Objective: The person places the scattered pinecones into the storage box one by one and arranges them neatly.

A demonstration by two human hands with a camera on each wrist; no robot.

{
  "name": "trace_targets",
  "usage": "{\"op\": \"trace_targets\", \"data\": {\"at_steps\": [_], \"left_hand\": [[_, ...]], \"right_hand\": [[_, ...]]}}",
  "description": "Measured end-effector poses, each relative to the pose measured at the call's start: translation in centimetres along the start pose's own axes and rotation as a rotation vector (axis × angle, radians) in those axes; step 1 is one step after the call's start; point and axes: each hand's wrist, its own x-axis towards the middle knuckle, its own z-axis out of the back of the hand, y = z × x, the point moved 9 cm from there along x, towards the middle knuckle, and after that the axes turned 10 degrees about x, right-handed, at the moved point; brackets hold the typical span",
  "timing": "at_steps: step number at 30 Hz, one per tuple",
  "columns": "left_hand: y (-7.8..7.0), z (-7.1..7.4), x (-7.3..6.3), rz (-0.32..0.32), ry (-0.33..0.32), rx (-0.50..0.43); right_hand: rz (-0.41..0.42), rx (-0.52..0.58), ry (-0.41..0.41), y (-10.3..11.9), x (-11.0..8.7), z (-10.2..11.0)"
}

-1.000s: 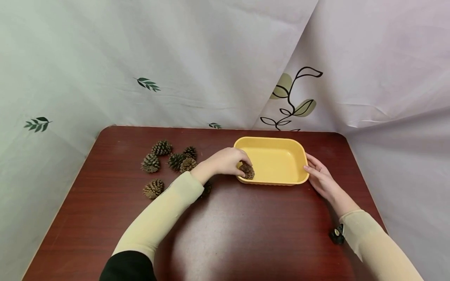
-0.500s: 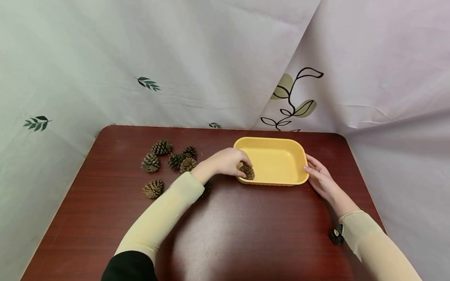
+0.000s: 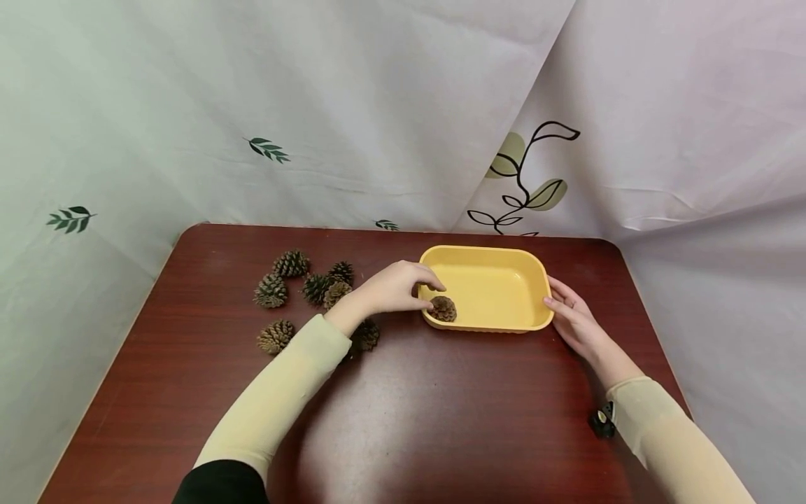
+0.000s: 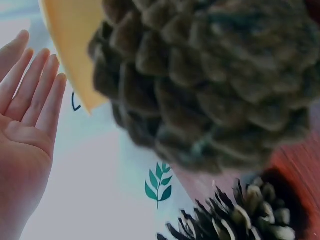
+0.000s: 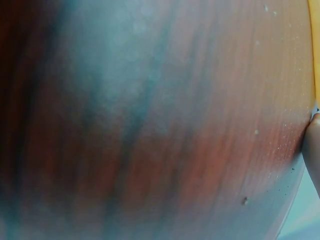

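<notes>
A yellow plastic tray (image 3: 494, 287) stands at the table's back right. One brown pine cone (image 3: 444, 309) lies in its near left corner. My left hand (image 3: 398, 287) is at the tray's left end, thumb and fingers spread apart beside that pine cone, with nothing held. In the left wrist view the left hand (image 4: 25, 130) shows an extended palm. My right hand (image 3: 581, 323) grips the tray's right end, thumb on the rim and fingers against the outer wall. Only a sliver of the tray (image 5: 317, 45) and a bit of finger appear in the right wrist view.
Several pine cones (image 3: 271, 290) lie loose on the dark red table (image 3: 441, 420) at the left. Another pine cone (image 3: 366, 336) sits beside my left forearm. One large pine cone (image 4: 210, 85) fills much of the left wrist view. A pale curtain (image 3: 352, 105) hangs behind.
My left hand has let go of the pine cone in the tray's corner, opened its fingers and drawn back slightly to the left. The right hand and the tray stay put.
</notes>
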Motion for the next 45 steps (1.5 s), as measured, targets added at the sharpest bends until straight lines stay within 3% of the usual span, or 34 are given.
{"op": "trace_targets", "data": {"at_steps": [8,19,32,39,45], "left_hand": [[0.5,1.3,-2.8,0.04,-0.054,-0.003],[2.3,2.4,-7.0,0.103,-0.084,-0.052],[4.5,1.2,-9.5,0.142,0.052,-0.132],[4.6,0.6,-10.1,0.138,0.103,-0.171],[4.6,0.4,-10.2,0.148,0.151,-0.146]], "right_hand": [[-0.001,0.008,0.0,0.0,0.0,-0.2],[-0.007,0.001,-0.002,0.0,0.0,-0.2],[-0.006,-0.005,-0.009,0.1,0.0,-0.1],[-0.004,-0.013,-0.013,0.2,0.0,-0.2],[0.008,-0.01,-0.004,0.3,0.0,-0.6]]}}
